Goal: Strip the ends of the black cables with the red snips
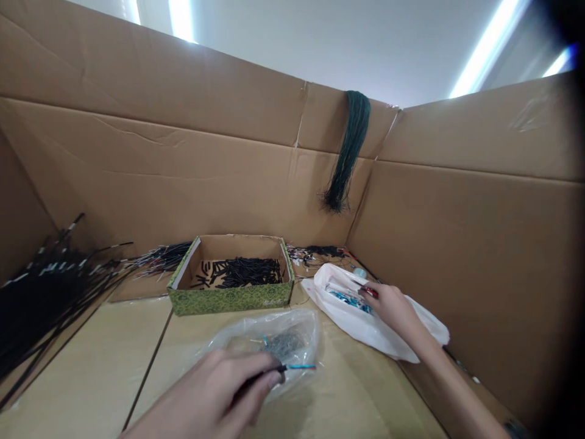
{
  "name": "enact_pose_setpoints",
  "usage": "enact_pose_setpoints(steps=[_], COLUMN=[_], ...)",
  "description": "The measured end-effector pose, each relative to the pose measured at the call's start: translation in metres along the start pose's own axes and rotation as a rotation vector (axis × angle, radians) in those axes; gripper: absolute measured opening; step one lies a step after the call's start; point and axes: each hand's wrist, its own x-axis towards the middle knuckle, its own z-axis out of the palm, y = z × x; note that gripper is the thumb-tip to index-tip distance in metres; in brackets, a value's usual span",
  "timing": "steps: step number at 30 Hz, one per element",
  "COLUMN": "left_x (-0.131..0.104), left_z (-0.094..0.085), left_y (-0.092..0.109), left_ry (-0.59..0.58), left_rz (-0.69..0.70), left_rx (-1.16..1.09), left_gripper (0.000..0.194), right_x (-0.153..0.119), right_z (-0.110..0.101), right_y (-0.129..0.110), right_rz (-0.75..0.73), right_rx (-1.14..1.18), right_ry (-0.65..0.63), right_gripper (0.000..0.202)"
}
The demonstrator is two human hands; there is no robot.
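My left hand is closed in a pinch on a dark cable. Thin blue and red wires stick out of its end to the right. Behind and partly under that hand lies a clear plastic bag with a grey tangle of small pieces in it. My right hand grips a small red-handled tool with a thin dark tip; its kind is unclear. The tool is over an open white bag holding many small blue and silvery pieces.
A green patterned box with short black tubes stands at the back. Black cables pile up at the left. A bundle of dark green strands hangs over the cardboard wall, which encloses the worktop.
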Motion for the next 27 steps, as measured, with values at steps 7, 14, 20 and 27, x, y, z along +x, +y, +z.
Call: enact_pose_setpoints(steps=[7, 14, 20, 27], left_x=[0.005, 0.002, 0.002, 0.005], left_z=[-0.018, -0.022, -0.016, -0.016], left_y=[-0.003, -0.008, -0.010, -0.018], left_ry=[0.068, 0.321, 0.621, 0.830], left_rz=[-0.087, -0.011, 0.190, 0.312], left_rx=[-0.052, 0.003, 0.179, 0.364], left_gripper=[0.039, 0.039, 0.019, 0.022], right_x=[0.013, 0.016, -0.007, 0.004], right_z=[0.014, 0.001, 0.010, 0.021], right_y=[0.024, -0.083, -0.182, -0.205], right_rz=[0.118, -0.061, -0.293, -0.324], right_rx=[0.061, 0.309, 0.583, 0.642], right_ry=[-0.053, -0.117, -0.034, 0.113], right_gripper=[0.015, 0.041, 0.039, 0.029])
